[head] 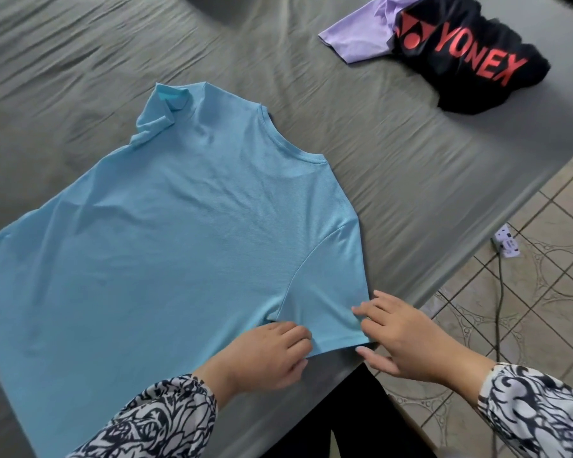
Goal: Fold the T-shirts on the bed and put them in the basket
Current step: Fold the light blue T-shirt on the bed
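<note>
Your two hands work at the near edge of the bed, where the grey sheet ends and the tiled floor begins to your right. The bed edge runs diagonally from the lower centre up to the right side of the view. Broad open sheet lies beyond and to the left of the light blue T-shirt, and more between it and the far pile.

Count: three shirts are visible. One light blue T-shirt lies spread flat. One black T-shirt with red YONEX lettering lies crumpled at the far right, on top of one lilac T-shirt. Both are well apart from the blue one. One white power strip with a dark cable sits on the floor.

Orientation: the blue shirt's long axis runs from the neckline at centre right to the hem at the lower left. The far sleeve is bunched and folded over itself. The near sleeve points toward you.

Your left hand pinches the near sleeve's hem at its left corner, fingers curled on the fabric. Your right hand rests on the sleeve's right corner with fingers extended, fingertips touching the cloth and thumb at the hem edge.
</note>
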